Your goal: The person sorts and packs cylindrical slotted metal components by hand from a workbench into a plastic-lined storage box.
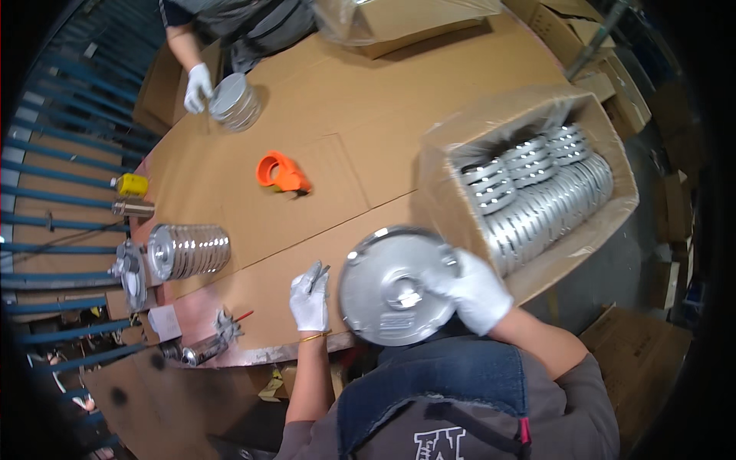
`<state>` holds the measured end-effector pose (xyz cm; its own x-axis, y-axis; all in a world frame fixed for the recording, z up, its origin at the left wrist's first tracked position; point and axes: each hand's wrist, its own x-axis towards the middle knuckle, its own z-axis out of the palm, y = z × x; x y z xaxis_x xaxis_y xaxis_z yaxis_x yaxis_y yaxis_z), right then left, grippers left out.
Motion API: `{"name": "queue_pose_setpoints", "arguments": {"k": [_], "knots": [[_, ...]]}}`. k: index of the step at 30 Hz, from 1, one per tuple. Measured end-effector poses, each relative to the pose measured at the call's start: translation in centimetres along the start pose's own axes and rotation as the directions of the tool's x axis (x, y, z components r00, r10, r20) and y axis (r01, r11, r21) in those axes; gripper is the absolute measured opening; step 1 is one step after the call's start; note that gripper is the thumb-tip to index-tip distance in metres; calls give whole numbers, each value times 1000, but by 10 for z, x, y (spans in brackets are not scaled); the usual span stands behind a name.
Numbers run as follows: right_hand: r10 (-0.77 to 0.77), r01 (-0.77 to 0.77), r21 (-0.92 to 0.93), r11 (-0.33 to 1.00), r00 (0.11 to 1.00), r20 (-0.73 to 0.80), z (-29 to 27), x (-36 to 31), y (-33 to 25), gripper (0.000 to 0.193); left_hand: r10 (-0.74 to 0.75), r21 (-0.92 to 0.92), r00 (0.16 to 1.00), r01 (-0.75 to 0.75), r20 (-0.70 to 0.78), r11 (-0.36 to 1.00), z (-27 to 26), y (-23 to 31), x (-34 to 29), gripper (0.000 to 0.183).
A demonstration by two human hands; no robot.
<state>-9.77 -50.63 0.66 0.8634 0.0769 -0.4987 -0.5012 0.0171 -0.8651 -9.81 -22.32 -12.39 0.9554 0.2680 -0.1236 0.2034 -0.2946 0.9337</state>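
A shiny round metal disc (383,287) with a raised hub and a small label is held tilted over the near table edge. My right hand (479,295), in a white glove, grips its right rim. Left of the disc, apart from it, is my gloved left hand (310,300). Its fingers are drawn together and point up, with a small dark bit at the tips that I cannot make out. An open carton (529,287) lined with clear plastic stands to the right, holding rows of similar metal discs (548,211).
An orange tape dispenser (282,172) lies mid-table. A stack of metal discs (192,251) is at left, near a yellow object (132,184) and metal tools (207,346). Across the table, a co-worker's gloved hand (198,88) is beside another stack (235,103). Another carton (414,27) stands at the back.
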Motion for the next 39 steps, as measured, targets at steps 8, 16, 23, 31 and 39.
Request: {"name": "queue_pose_setpoints", "arguments": {"k": [8,16,23,31,39], "knots": [[433,-350,400,847,891,-138,87,102,163,33,-437,-310,897,399,-64,863,-9,-33,0,30],[405,-364,181,914,853,-330,96,126,201,26,111,661,926,-339,362,670,34,-49,2,10],[420,-391,154,907,849,-320,98,120,194,23,222,724,903,-428,367,541,52,-57,26,8],[406,-404,88,911,836,-369,95,124,201,26,130,766,939,-336,319,547,61,-50,23,17],[428,-412,123,903,828,-362,97,127,190,23,11,763,931,-306,365,569,53,-49,7,10]]}}
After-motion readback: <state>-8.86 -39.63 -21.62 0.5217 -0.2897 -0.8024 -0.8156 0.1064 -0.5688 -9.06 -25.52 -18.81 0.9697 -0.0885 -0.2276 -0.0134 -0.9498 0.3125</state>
